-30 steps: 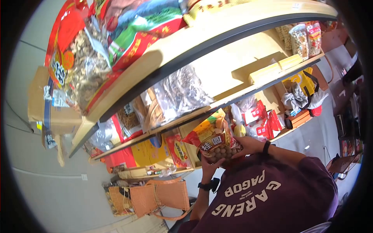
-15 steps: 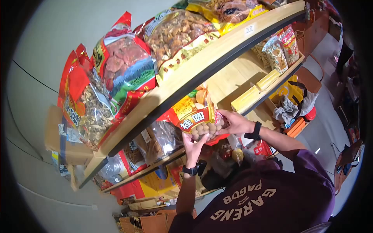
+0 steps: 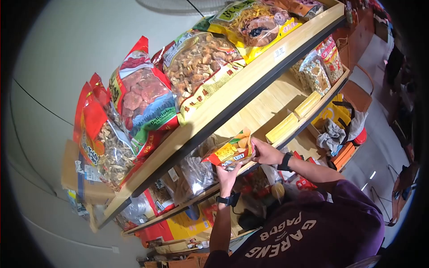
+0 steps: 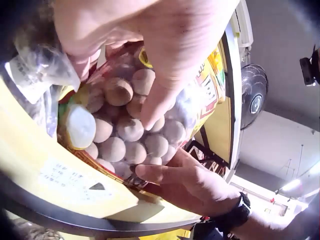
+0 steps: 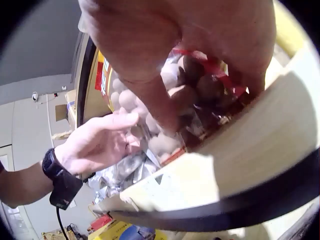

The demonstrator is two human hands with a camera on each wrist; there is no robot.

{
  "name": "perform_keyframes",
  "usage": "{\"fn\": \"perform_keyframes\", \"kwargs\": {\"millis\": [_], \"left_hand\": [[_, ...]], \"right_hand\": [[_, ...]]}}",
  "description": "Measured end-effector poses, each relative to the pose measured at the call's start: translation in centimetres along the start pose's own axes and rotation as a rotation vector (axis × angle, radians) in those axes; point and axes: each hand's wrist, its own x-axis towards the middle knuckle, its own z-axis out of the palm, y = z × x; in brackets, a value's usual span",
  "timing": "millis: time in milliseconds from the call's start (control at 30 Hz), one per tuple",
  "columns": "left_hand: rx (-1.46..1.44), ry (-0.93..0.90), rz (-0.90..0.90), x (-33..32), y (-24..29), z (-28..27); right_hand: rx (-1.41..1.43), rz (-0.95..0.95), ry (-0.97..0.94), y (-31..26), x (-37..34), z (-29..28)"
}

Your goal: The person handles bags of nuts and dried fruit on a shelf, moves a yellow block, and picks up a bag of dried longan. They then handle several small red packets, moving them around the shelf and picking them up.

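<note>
the left hand (image 3: 228, 179) and right hand (image 3: 267, 153) grip a red-and-yellow bag (image 3: 230, 149) from either side, thumbs pressed on the plastic. the bag is beside the shelf edge (image 4: 75, 181); whether it touches is unclear. from it, clear bags (image 3: 196, 174) lie toward eight o'clock, yellow blocks (image 3: 282, 128) toward two, large food bags (image 3: 203, 62) on the upper board toward eleven. the loose contents could roll to one end and pull the bag from the fingers — or, carried too low, its bottom could snag on the wood. the left wrist view shows brown balls (image 4: 131, 130) plainly, which the head view barely does — and a black fan (image 4: 254, 96) absent there.
</note>
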Motion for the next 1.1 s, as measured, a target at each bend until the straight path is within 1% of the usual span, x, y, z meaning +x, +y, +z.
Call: {"fn": "perform_keyframes", "kwargs": {"millis": [67,100,133,167,200,233,267,300,333,400,433,467,533,600,633,667,733,833,867,933,967,1033,1067,1100], "left_hand": [[0.010,-0.006,-0.001,-0.4,0.3,0.1],[-0.041,0.016,0.032,-0.7,0.7,0.3],[-0.034,-0.005,-0.018,-0.8,0.5,0.1],[-0.105,0.000,0.032,-1.0,0.2,0.2],[-0.175,0.009,0.086,-1.1,-0.2,0.3],[-0.155,0.017,0.104,-1.5,0.0,0.2],[-0.137,0.025,0.127,-2.0,0.6,0.0],[-0.080,0.012,0.116,-2.6,0.8,-0.5],[-0.131,0.086,0.163,-3.6,2.2,0.1],[-0.122,0.202,0.114,-5.9,1.7,-0.4],[-0.106,0.214,0.211,-7.1,0.8,-0.6],[-0.085,0.263,0.191,-8.7,-0.2,-0.5],[-0.010,0.265,0.004,-12.6,-1.6,-0.7],[0.012,0.222,-0.159,-16.5,-5.5,-1.1],[-0.071,0.189,-0.257,-18.6,-6.5,-1.1],[-0.156,0.158,-0.354,-20.4,-7.3,-0.9],[-0.129,0.056,-0.448,-23.5,-8.3,-0.8],[-0.092,-0.063,-0.559,-26.7,-9.2,0.3],[-0.094,-0.117,-0.593,-27.4,-9.5,0.6],[0.020,-0.237,-0.553,-27.3,-8.3,1.2],[0.075,-0.298,-0.532,-27.1,-7.5,1.5],[0.071,-0.292,-0.523,-27.1,-6.9,1.6],[0.069,-0.292,-0.517,-27.2,-6.8,1.6],[0.069,-0.258,-0.534,-27.5,-6.9,1.7]], "right_hand": [[-0.068,-0.039,0.023,0.6,-0.6,0.1],[-0.044,-0.036,0.024,0.7,-0.7,0.2],[-0.074,-0.050,0.038,0.8,-1.0,0.3],[-0.070,-0.052,0.055,1.0,-1.4,0.5],[-0.092,-0.026,0.067,-0.5,-1.9,0.1],[-0.114,-0.001,0.078,-2.0,-2.3,-0.2],[-0.100,0.027,0.083,-2.3,-3.0,-0.3],[-0.135,0.004,0.137,-3.3,-3.8,-0.5],[-0.170,-0.022,0.192,-4.0,-4.5,-0.3],[-0.256,-0.109,0.297,-3.0,-6.6,0.3],[-0.253,-0.024,0.315,-1.5,-8.3,1.3],[-0.233,0.055,0.222,-0.6,-9.8,1.9],[-0.191,0.217,0.041,1.0,-12.7,3.0],[-0.100,0.308,-0.177,4.4,-15.1,4.7],[-0.053,0.352,-0.286,5.3,-15.8,5.4],[-0.040,0.395,-0.305,5.3,-16.1,5.9],[-0.011,0.479,-0.353,5.1,-16.5,6.9],[0.029,0.460,-0.348,6.7,-17.0,9.1],[0.045,0.512,-0.357,7.8,-16.8,10.1],[0.073,0.616,-0.376,10.4,-16.4,11.9],[0.136,0.555,-0.322,11.0,-16.2,12.6],[0.440,0.518,-0.202,15.5,-15.6,15.8],[0.601,0.726,-0.143,15.9,-14.9,16.4],[0.761,0.930,-0.038,16.2,-14.1,17.0]]}}
